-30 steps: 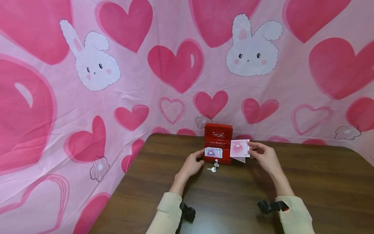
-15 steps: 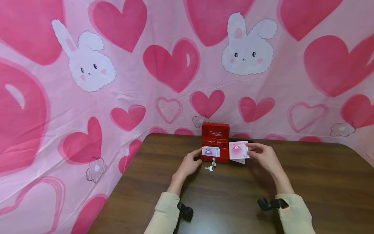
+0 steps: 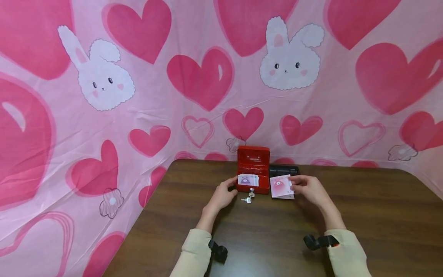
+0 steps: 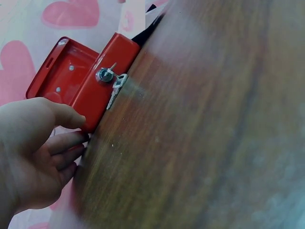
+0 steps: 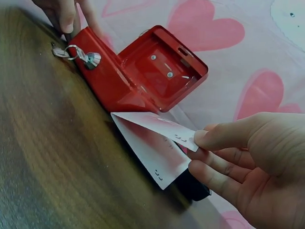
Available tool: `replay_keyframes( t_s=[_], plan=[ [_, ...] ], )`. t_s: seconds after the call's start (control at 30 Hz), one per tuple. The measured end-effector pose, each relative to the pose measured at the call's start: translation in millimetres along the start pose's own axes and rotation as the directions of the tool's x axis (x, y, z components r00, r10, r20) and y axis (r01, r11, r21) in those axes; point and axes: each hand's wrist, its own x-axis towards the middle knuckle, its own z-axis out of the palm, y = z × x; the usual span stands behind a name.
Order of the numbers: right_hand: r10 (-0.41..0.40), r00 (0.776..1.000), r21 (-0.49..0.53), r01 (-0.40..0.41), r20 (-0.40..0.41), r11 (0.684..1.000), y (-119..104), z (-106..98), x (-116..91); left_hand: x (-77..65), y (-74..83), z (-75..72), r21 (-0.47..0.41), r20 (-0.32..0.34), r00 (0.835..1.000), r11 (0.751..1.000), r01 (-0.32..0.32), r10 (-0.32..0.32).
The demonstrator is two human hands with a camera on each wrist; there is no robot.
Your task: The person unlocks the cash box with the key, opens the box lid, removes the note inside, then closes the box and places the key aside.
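A red cash box stands with its lid raised at the back of the table. My left hand holds its front left corner; in the left wrist view the thumb lies on the red front and the other fingers bend beside the end. Bluish-purple play banknotes lie in the box. Just right of it, my right hand pinches pink play banknotes between thumb and fingers. In the right wrist view, two leaves of pink paper spread apart toward the hand. Keys hang from the lock on the box's front.
A black cylindrical object lies behind the pink notes, right of the box. Brown wooden table extends toward me and to both sides. A pink cloth with hearts and rabbits hangs close behind the table's back edge.
My right hand has lowered the pink banknotes a little toward the table, and the black object behind them now shows. The left hand stays at the box. The head view has shifted slightly.
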Motion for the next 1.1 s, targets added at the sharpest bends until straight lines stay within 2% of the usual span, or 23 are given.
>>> replay_keyframes(
  t_s=[0.33, 0.57, 0.87, 1.1],
  plan=[
    [0.097, 0.993, 0.015, -0.098, 0.073, 0.995, 8, 1, -2, -1.1, -0.9, -0.2, -0.008, 0.006, 1.000, 1.000, 0.011, -0.011],
    [0.088, 0.994, -0.015, -0.087, 0.068, 0.996, 11, 0, -2, -0.3, -0.3, -0.4, -0.008, 0.008, 1.000, 1.000, 0.016, -0.016],
    [0.067, 0.998, -0.051, -0.067, 0.013, 0.996, 15, 8, 0, -0.7, -0.8, 0.2, -0.020, 0.004, 1.000, 1.000, 0.005, -0.005],
    [0.068, 0.998, -0.069, -0.067, 0.016, 0.995, 17, 10, 0, -1.4, 0.0, -0.4, -0.021, 0.012, 1.000, 1.000, 0.012, -0.012]
  ],
)
